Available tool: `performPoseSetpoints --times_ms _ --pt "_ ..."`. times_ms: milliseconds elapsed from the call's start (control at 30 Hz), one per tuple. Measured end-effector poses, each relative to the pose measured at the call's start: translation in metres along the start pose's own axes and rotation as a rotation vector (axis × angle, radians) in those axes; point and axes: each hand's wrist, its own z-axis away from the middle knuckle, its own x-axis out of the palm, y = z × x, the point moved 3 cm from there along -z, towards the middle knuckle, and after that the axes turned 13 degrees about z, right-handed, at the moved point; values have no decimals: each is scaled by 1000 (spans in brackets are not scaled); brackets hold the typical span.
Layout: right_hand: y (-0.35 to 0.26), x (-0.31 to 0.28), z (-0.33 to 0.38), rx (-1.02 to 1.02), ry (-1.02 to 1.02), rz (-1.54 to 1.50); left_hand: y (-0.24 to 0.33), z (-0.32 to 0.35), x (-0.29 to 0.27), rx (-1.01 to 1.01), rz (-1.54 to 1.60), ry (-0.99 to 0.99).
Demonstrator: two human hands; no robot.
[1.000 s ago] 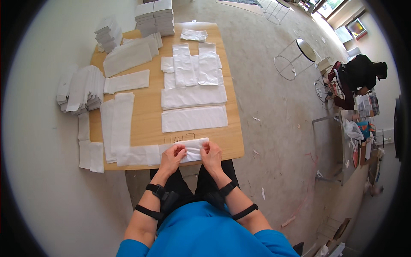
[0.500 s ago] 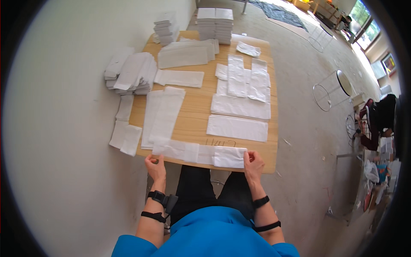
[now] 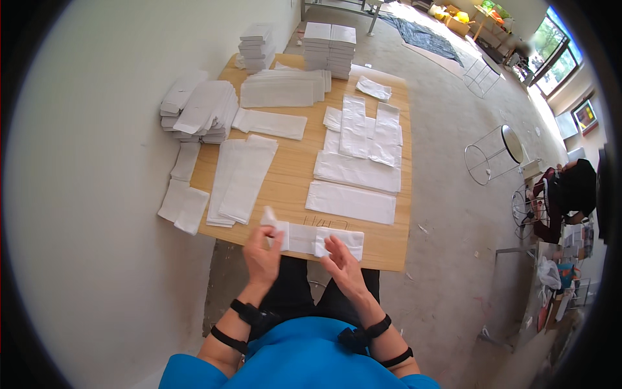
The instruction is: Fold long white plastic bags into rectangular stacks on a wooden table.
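The end of a white cloth is pinched in the fingers of the left hand and is lifted a little off the table, so that a small corner sticks up. The fingers of the right hand are spread wide and flat, and nothing is held in them; they are set just at the near edge of the cloth, at its right part. The cloth is laid along the near edge of the table, right in front of the person. A black strap is worn on each wrist. Past the cloth, two long white sheets are laid flat on the right side of the table. On the left side, more long sheets are laid side by side. At the far end, folded stacks are piled up. A heap of folded cloths is hung over the left edge. A round wire stool is stood on the floor to the right.
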Motion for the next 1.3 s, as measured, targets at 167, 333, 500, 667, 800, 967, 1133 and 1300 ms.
performPoseSetpoints --times_ms 167,333,500,667,800,967,1133,1300 --pt "7 -17 -11 322 -25 -438 35 52 68 148 176 -536" --pt "56 -70 -3 361 329 -552 9 54 47 431 -84 -505" --pt "87 -84 5 407 336 -523 -28 50 52 415 -448 -723" --pt "90 -75 7 441 295 -606 -48 49 52 436 -620 -816" --pt "80 -71 4 421 208 -623 -60 49 43 393 -702 -725" --pt "79 -69 -3 346 150 -611 -54 49 43 417 -681 -716" --pt "95 -71 -4 375 189 -542 -59 53 44 470 -817 -783" --pt "107 -74 2 423 272 -530 -61 54 44 480 -845 -779"
